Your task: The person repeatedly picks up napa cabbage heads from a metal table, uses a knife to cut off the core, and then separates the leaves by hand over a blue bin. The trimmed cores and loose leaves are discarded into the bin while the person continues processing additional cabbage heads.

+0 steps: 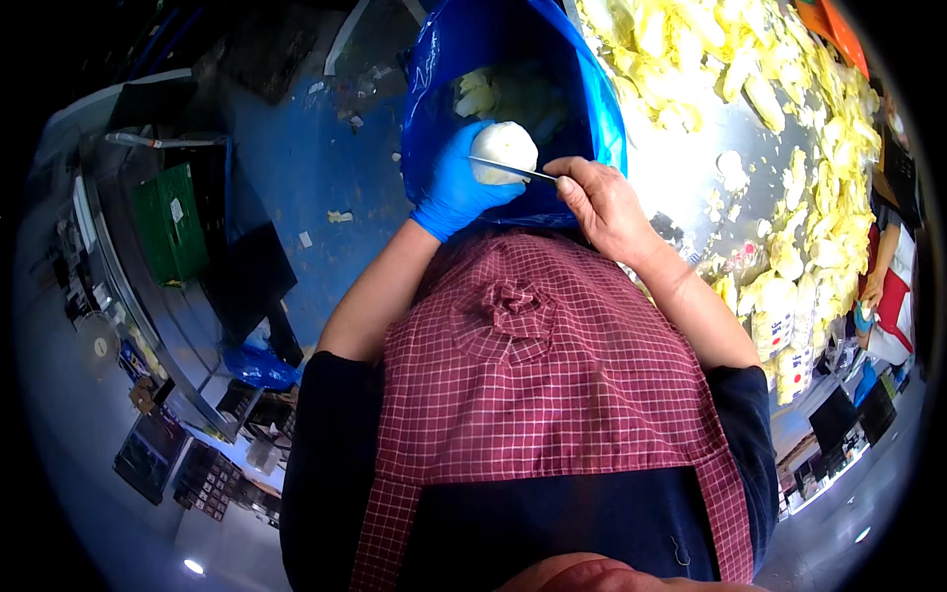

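Observation:
My left hand point(450, 185), in a blue glove, grips a round white vegetable head point(510, 140), probably the base end of a cabbage. In my bare right hand point(608, 211) is a small knife point(510, 169), its blade lying across the near side of the white head. How deep the edge sits in it I cannot tell. Both hands are over the mouth of a large blue plastic bag point(608, 103). Inside the bag, pale yellow-green leaves point(475, 90) show; deeper down it is too dark to make out.
To the right, a metal table point(692, 174) bears many yellow napa cabbages point(762, 100) and loose scraps. Printed plastic packs point(773, 333) lie at its near end. Another person's hand point(873, 288) is at far right. A green crate point(172, 222) stands left, past the blue floor point(325, 174) with scraps.

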